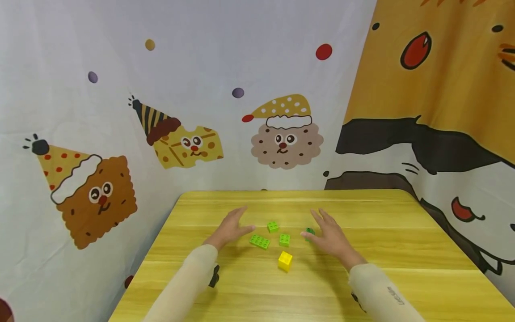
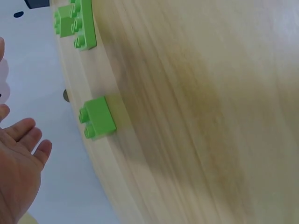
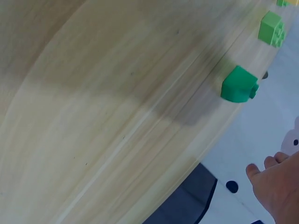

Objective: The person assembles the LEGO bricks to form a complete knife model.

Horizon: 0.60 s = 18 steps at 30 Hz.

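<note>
At lower centre of the head view we see the left hand and right hand loose, gripping nothing, probably parted to leave the long green block, small green blocks and yellow block reachable; the dark green block shows partly behind the right hand.

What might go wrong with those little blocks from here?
In the head view, the right hand partly covers the dark green block, so a careless sweep might knock it.
The long light green block lies near two smaller light green blocks, so the left hand, reaching for it, could nudge those.
</note>
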{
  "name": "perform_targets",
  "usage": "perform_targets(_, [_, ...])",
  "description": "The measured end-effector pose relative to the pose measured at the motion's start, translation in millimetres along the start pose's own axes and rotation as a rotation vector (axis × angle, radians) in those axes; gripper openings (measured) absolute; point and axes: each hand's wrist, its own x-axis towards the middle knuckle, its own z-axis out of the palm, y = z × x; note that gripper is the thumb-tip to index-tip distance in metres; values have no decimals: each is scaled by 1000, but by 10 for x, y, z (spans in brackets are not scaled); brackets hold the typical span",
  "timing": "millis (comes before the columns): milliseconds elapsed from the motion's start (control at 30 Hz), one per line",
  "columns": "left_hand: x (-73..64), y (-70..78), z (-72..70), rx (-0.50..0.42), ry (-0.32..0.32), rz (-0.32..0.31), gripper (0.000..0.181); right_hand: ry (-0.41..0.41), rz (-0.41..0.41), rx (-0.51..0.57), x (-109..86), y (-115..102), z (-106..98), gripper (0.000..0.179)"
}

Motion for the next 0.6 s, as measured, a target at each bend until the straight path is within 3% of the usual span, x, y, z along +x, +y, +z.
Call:
perform_targets(333, [-12,27,87,-136,-56,-24,80,-51,7,96,-47,-95,122,88])
perform_targets(600, [-40,2,186,-200,-75,-38,79,-74,87,224,-156,-123,254,82])
